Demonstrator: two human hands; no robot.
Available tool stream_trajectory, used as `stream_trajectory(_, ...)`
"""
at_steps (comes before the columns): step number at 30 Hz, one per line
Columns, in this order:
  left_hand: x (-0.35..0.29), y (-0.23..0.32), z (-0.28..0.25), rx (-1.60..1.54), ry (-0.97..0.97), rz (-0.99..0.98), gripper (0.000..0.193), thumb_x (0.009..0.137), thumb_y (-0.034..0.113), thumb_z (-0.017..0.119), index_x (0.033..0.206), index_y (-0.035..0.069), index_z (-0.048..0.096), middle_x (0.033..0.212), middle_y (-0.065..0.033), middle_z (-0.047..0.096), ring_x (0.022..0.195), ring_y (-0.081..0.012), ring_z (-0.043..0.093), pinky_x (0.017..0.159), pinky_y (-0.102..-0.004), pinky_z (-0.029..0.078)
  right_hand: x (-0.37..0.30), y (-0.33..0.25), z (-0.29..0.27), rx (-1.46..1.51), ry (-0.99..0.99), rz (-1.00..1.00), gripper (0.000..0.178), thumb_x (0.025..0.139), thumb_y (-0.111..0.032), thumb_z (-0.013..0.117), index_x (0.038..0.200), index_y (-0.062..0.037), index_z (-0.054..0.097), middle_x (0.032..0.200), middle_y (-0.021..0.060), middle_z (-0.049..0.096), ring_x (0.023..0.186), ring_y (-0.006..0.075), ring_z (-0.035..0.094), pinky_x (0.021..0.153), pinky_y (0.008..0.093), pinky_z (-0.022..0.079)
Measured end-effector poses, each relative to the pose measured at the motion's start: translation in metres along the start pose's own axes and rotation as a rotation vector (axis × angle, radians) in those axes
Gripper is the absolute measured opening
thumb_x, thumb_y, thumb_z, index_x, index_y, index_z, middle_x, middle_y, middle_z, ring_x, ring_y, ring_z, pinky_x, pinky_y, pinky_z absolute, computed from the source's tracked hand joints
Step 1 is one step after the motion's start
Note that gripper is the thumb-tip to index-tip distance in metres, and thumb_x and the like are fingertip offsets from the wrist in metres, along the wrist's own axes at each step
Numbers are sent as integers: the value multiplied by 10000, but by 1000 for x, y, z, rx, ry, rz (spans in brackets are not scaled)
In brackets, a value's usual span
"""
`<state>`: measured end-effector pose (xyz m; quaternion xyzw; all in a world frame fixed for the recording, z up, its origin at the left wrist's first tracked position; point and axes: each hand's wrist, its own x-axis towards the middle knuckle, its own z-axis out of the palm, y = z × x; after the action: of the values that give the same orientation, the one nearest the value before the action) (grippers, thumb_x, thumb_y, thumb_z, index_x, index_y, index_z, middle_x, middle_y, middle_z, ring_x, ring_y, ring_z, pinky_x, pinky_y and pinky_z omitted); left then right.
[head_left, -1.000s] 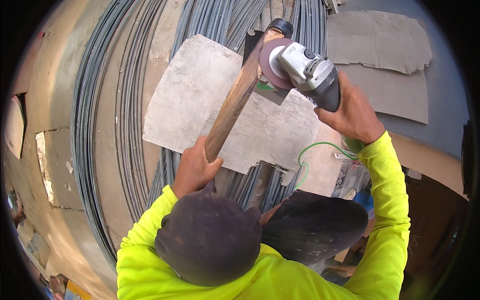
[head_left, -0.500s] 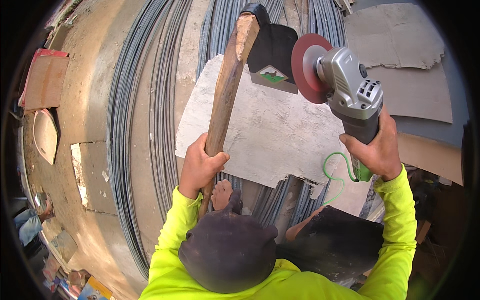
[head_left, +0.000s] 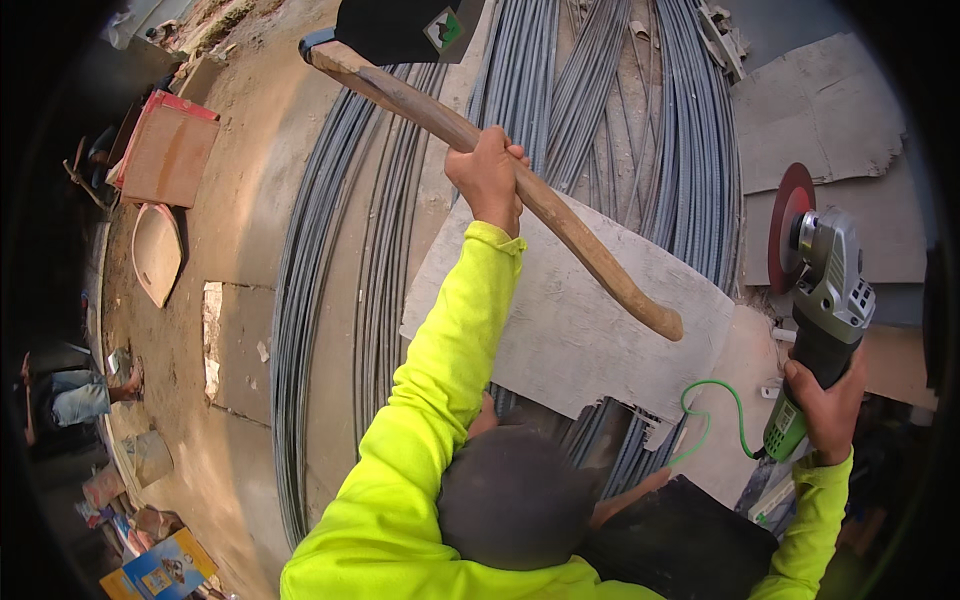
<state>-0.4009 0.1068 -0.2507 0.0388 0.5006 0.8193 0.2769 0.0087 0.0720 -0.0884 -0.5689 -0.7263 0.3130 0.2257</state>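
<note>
My left hand (head_left: 487,175) is wrapped round the middle of a hoe's curved wooden handle (head_left: 600,265). The handle slants from far left to near right, above a pale, worn board (head_left: 510,320). At its far end is the wide black hoe blade (head_left: 395,30) with a green label, partly cut off by the view's upper edge. On the right, my right hand (head_left: 828,405) grips the body of an angle grinder (head_left: 835,265). Its reddish disc (head_left: 788,230) stands apart from the hoe. A green cord (head_left: 735,390) runs from the grinder's lower end; whether the disc spins cannot be told.
Long bundles of steel rebar (head_left: 690,150) lie under and beyond the board, with more bundles (head_left: 320,250) to the left. Grey sheets (head_left: 815,110) lie at the far right. A cardboard box (head_left: 170,150) and a person's legs (head_left: 85,393) are at the left.
The hoe has swung round from nearly upright to a slant, its blade moving far left. My left hand is farther out. My right hand has carried the grinder right and nearer, away from the blade.
</note>
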Motion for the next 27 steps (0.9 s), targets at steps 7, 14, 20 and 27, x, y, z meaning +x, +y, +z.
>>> stream_trajectory(7, -18, -65, -41, -218, 275, -223, 115, 881, 76, 608, 891, -5, 527, 775, -115, 596, 637, -209, 609, 603, -354, 543, -11, 8, 1, 33, -53, 0, 594, 766, -152, 817, 1280, 16, 570, 1029, 68, 665, 910, 155, 629, 868, 307, 507)
stream_trajectory(14, -32, -79, -46, -277, 225, -475, 384, 992, 251, 603, 1141, -101, 558, 933, -203, 680, 909, -318, 729, 802, -411, 627, 5, -3, 28, 34, -146, -1, 579, 763, -121, 808, 1267, 16, 557, 1011, 96, 682, 909, 173, 664, 863, 328, 533)
stream_trajectory(20, -32, -56, -126, 485, -396, -283, 293, 1010, 238, 597, 1034, -47, 661, 825, -147, 735, 616, -174, 716, 555, -280, 576, 13, -9, 43, -68, -173, 28, 567, 761, -120, 808, 1252, 9, 557, 1005, 91, 675, 897, 170, 656, 860, 330, 531)
stream_trajectory(27, 163, -28, -320, 1085, 135, -129, 661, 909, 563, 694, 1294, 30, 631, 1173, -139, 701, 974, -267, 724, 780, -413, 571, 9, 11, 71, -117, -246, 113, 672, 714, -128, 832, 1301, 24, 544, 1093, 98, 661, 964, 194, 630, 911, 343, 510)
